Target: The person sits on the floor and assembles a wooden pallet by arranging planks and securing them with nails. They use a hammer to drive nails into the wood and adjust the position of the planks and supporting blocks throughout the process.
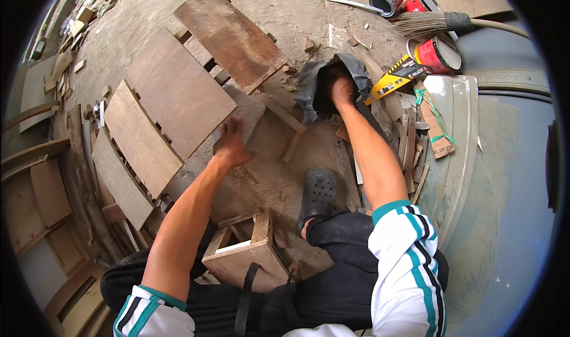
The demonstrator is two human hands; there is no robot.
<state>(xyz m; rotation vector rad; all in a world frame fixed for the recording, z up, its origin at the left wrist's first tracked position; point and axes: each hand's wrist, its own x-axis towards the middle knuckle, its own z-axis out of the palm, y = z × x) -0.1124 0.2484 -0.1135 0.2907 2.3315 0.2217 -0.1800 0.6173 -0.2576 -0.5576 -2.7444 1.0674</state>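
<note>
My right hand [342, 92] reaches into the mouth of a crumpled dark grey bag [310, 102] lying on the ground. Its fingertips disappear in the shadow inside, so what they touch is hidden. My left hand [232, 144], holding nothing, has its fingers apart at the near corner of a flat brown plywood board [178, 91]. Whether the fingertips touch the board is hard to tell. Beyond it, a darker stained board [233, 37] rests tilted on small wood blocks. Two narrower boards, one tan [142, 138] and one greyish [120, 180], lie to the left.
A small wooden box stool [246, 266] stands between my legs, beside my grey clog [318, 194]. Right of the bag lie a yellow-and-black sleeve [392, 82], wood strips and cardboard [436, 126] with green string. Paint cans [438, 55] and a broom [430, 24] sit at far right.
</note>
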